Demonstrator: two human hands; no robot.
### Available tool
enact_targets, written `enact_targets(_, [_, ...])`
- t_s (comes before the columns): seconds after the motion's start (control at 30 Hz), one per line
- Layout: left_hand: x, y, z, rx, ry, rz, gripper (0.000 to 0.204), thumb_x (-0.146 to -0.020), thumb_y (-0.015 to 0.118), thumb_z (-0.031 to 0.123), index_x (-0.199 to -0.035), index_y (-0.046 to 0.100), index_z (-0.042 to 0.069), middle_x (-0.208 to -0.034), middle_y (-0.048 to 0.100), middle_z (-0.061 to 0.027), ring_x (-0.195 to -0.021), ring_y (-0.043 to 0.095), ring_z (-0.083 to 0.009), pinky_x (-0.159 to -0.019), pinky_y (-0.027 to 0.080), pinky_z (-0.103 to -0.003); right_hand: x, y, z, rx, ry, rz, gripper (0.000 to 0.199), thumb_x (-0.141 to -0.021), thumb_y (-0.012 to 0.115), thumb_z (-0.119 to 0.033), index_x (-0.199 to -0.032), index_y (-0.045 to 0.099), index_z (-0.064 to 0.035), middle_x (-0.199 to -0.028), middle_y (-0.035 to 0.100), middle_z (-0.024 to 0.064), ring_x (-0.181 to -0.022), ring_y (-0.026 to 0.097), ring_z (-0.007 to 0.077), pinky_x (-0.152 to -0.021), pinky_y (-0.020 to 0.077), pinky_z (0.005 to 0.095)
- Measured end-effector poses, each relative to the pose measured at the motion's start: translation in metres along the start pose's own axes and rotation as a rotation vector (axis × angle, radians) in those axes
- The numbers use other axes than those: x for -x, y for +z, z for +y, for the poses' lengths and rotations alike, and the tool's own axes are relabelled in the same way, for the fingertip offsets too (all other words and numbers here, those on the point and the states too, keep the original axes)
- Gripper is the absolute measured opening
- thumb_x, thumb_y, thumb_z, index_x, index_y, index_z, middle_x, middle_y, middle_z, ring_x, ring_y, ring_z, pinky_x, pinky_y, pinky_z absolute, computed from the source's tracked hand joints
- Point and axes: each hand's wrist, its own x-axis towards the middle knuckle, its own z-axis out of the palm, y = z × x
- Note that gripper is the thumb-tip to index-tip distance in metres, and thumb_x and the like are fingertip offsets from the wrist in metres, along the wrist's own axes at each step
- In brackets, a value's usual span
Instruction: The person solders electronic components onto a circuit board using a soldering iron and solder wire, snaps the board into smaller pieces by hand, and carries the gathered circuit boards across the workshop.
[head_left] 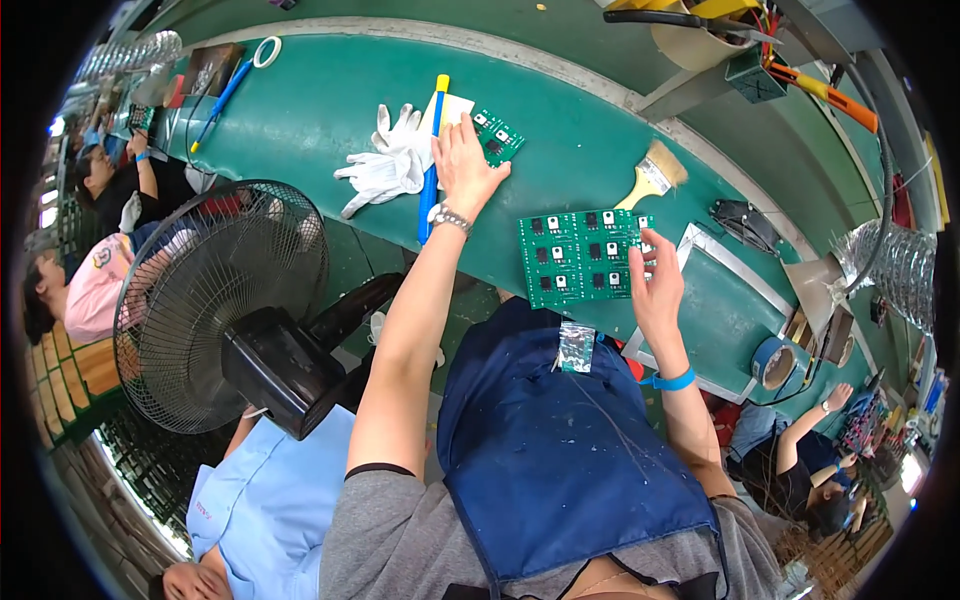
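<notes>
My right hand [657,288] grips the right edge of a green circuit board panel [572,257], thumb and fingers at its corner. Rows of black and silver-white components cover the panel, which sits at the bench's near edge. My left hand [464,168] is stretched out over the bench, fingers extended, beside a long blue stick with a yellow end [428,195]. A smaller-looking green board [498,138] lies just right of the left fingers, partly hidden by them. White gloves [388,165] lie left of the stick, with a pale sheet [456,107] behind it.
On the green bench [330,100], a bristle brush [655,175] lies beyond the panel. A metal frame [740,310] and tape rolls [774,362] are at right. A black fan [225,310] stands close on my left. Several people work nearby. Tools hang at upper right.
</notes>
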Motion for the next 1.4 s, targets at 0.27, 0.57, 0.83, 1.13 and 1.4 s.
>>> enact_targets(0.27, [0.081,-0.174,0.088,0.61,0.365,-0.391,0.11,-0.06,0.084,0.02,-0.148,0.023,-0.003,-0.13,0.051,-0.0214,-0.119,0.048,-0.0369,-0.104,0.041,-0.042,-0.003,-0.038,-0.076,-0.959,0.345,-0.356,0.036,-0.1,0.054,-0.025,-0.127,0.054,-0.002,-0.113,0.064,0.0107,-0.091,0.063,0.0137,-0.075,0.054,0.0266])
enact_targets(0.57, [0.132,-0.218,0.102,1.073,0.185,-0.38,0.114,-0.06,0.09,0.025,-0.15,0.023,0.002,-0.146,0.038,-0.019,-0.133,0.042,-0.0337,-0.109,0.039,-0.048,0.027,-0.068,-0.107,-1.169,0.346,-0.435,0.033,-0.1,0.053,-0.017,-0.128,0.052,0.0008,-0.108,0.066,0.007,-0.093,0.064,0.0094,-0.074,0.0527,0.0215])
enact_targets(0.83, [0.156,-0.219,0.105,1.206,0.11,-0.351,0.123,-0.058,0.093,0.028,-0.151,0.018,0.002,-0.144,0.04,-0.0213,-0.132,0.044,-0.0334,-0.109,0.037,-0.048,0.042,-0.072,-0.116,-1.261,0.331,-0.43,0.033,-0.099,0.052,-0.016,-0.128,0.051,0.0013,-0.11,0.065,0.0076,-0.095,0.065,0.0101,-0.076,0.0556,0.0235])
enact_targets(1.13, [0.166,-0.222,0.11,1.161,0.111,-0.323,0.117,-0.06,0.09,0.025,-0.151,0.02,0.001,-0.14,0.045,-0.0225,-0.128,0.048,-0.0339,-0.108,0.038,-0.047,0.051,-0.074,-0.111,-1.298,0.349,-0.439,0.034,-0.099,0.053,-0.02,-0.125,0.054,0.0016,-0.111,0.066,0.0083,-0.097,0.065,0.0115,-0.084,0.054,0.0264])
enact_targets(1.4, [0.173,-0.22,0.115,1.148,0.114,-0.318,0.115,-0.061,0.089,0.024,-0.15,0.021,0.0,-0.138,0.047,-0.0219,-0.127,0.049,-0.0336,-0.107,0.04,-0.047,0.058,-0.075,-0.109,-1.285,0.368,-0.399,0.033,-0.1,0.052,-0.018,-0.126,0.055,0.0023,-0.103,0.066,0.0056,-0.086,0.065,0.0069,-0.071,0.055,0.0216])
